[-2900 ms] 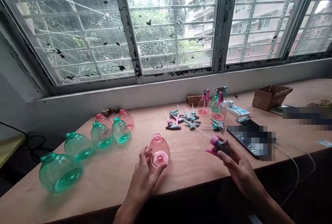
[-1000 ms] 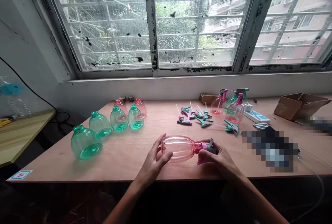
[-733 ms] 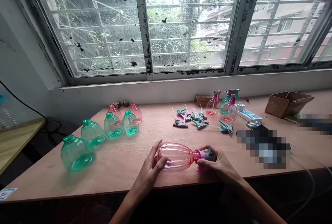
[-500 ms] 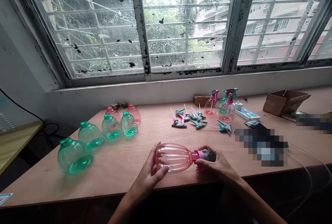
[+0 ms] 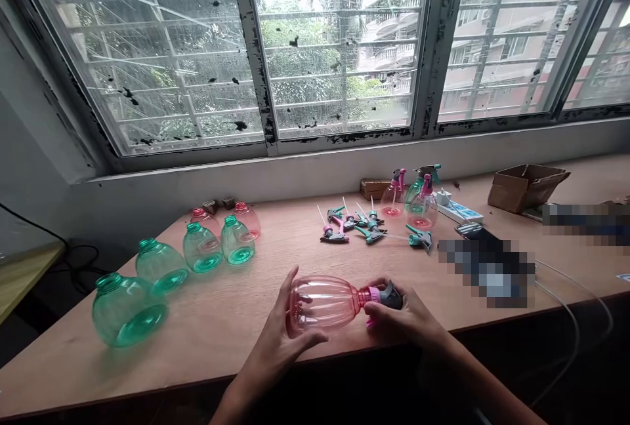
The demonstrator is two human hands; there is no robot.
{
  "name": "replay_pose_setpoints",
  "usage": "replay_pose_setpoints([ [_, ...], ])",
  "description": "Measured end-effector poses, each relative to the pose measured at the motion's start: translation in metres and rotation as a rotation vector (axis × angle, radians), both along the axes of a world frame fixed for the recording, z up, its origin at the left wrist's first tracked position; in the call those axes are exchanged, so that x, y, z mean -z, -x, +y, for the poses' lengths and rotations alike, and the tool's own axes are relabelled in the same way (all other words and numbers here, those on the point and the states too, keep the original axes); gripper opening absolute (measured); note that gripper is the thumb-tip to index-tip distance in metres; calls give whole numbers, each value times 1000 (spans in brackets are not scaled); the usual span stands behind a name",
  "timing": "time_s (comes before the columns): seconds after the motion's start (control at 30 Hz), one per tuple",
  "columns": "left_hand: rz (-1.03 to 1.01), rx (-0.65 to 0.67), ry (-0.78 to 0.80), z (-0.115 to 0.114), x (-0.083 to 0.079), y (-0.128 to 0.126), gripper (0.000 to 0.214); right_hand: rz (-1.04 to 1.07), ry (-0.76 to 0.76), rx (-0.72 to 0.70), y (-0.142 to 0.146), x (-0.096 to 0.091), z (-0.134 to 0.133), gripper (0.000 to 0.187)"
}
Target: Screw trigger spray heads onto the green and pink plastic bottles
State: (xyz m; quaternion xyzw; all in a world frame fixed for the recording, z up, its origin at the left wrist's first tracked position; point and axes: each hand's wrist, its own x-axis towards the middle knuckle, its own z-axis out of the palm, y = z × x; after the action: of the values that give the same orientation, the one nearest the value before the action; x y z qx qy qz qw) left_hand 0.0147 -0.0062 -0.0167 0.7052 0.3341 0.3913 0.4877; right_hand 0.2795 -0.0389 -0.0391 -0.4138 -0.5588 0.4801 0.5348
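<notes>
A clear pink bottle [image 5: 325, 302] lies on its side just above the near edge of the wooden table [image 5: 236, 307]. My left hand [image 5: 280, 340] cups the bottle's base, fingers curled round it. My right hand [image 5: 401, 319] is closed on the pink and grey spray head [image 5: 386, 295] that sits on the bottle's neck. Loose spray heads [image 5: 352, 225] with white tubes lie behind it on the table.
Several empty green bottles [image 5: 162, 266] and pink ones [image 5: 246, 216] lie at the left. Finished spray bottles [image 5: 418, 199] stand at the back right beside a power strip [image 5: 455, 210]. A cardboard box [image 5: 526, 185] and a white cable [image 5: 566, 287] are at the right.
Earlier the bottle stood upright and my right hand held the spray head apart from it. Now the bottle lies sideways with the head on its neck, gripped at both ends.
</notes>
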Motion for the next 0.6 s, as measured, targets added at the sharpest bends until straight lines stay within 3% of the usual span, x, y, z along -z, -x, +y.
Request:
replay_pose_setpoints([
  [0.07, -7, 13, -42, 1, 2, 1, 109, -25, 13, -6, 0, -3, 0, 38],
  [0.23, 105, -60, -210, 1, 0, 1, 97, -60, 42, -16, -1, -6, 2, 40],
  [0.33, 155, -69, -171, 0, 0, 1, 107, -46, 37, 5, -1, -6, 2, 41],
  [0.47, 138, -37, -63, 1, 1, 2, 96, -49, 22, 6, -1, -7, 1, 38],
  [0.6, 179, -60, -151, 2, 1, 3, 93, -48, 19, 8, 0, -7, 1, 39],
])
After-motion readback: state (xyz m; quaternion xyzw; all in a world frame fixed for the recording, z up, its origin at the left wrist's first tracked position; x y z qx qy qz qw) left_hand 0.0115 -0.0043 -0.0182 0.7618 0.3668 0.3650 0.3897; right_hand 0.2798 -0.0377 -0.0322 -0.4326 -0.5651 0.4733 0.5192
